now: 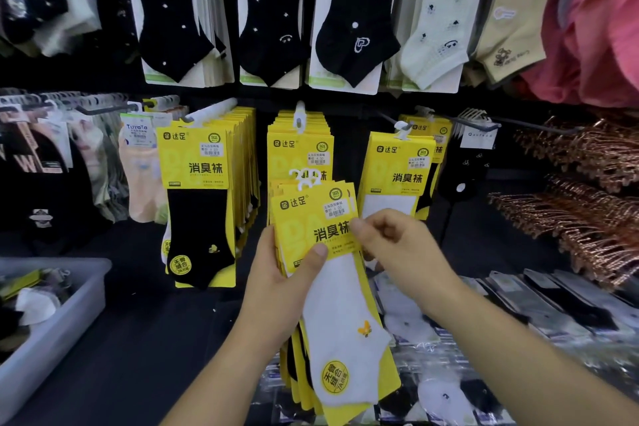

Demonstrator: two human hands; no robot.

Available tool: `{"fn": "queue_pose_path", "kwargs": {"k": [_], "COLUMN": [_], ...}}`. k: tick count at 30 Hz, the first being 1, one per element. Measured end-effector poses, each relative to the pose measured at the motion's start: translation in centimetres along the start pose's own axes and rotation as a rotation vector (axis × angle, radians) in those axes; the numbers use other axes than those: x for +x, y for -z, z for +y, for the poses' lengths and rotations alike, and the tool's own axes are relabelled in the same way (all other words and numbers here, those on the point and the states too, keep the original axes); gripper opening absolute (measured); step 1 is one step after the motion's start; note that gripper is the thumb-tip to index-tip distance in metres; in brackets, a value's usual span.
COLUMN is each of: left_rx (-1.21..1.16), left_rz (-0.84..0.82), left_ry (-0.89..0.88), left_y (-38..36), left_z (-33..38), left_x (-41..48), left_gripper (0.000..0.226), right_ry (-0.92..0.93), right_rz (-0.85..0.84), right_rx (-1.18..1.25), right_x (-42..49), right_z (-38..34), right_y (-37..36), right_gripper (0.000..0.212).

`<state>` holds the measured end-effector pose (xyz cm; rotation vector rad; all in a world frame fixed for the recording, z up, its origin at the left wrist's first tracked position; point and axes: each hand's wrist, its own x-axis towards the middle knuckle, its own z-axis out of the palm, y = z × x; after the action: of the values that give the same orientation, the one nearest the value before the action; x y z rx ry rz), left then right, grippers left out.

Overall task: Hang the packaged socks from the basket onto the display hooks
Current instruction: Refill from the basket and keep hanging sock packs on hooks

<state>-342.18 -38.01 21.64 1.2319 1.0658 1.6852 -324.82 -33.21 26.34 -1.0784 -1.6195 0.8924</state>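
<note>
Two hands show, the left hand (276, 284) and the right hand (397, 245), with one held stack of yellow-carded sock packs (332, 287), three hanging bunches of like yellow packs (207, 183), three black dotted sock displays (173, 10) above and one grey plastic basket (69, 315)

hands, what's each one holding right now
Left hand: grips the stack of yellow-carded white sock packs, thumb across the front.
Right hand: pinches the same stack at its right edge.
</note>
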Motion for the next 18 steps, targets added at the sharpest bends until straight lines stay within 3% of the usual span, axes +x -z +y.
{"fn": "queue_pose_path", "kwargs": {"k": [5, 10, 14, 18], "left_rx": [-0.024, -0.057, -0.073, -0.037], "left_rz": [0.013, -0.011, 0.023, 0.022], "left_ry": [0.003, 0.044, 0.057, 0.063], "left_y": [-0.3, -0.5, -0.4, -0.2], "left_z": [-0.1, 0.0, -0.1, -0.1], "left_x": [-0.2, -0.4, -0.1, -0.1], "left_gripper": [0.052, 0.048, 0.055, 0.039], "right_ry": [-0.004, -0.078, -0.027, 0.046], "right_rz": [0.018, 0.061, 0.276, 0.438], "right_rx": [0.030, 0.138, 0.235, 0.297], "right_x": [-0.3, -0.5, 0.5, 2.1], "right_z": [-0.2, -0.2, -0.7, -2.1], "right_y": [-0.6, 0.1, 1.8, 4.2], "right_gripper": [0.020, 0.012, 0.010, 0.011]}}
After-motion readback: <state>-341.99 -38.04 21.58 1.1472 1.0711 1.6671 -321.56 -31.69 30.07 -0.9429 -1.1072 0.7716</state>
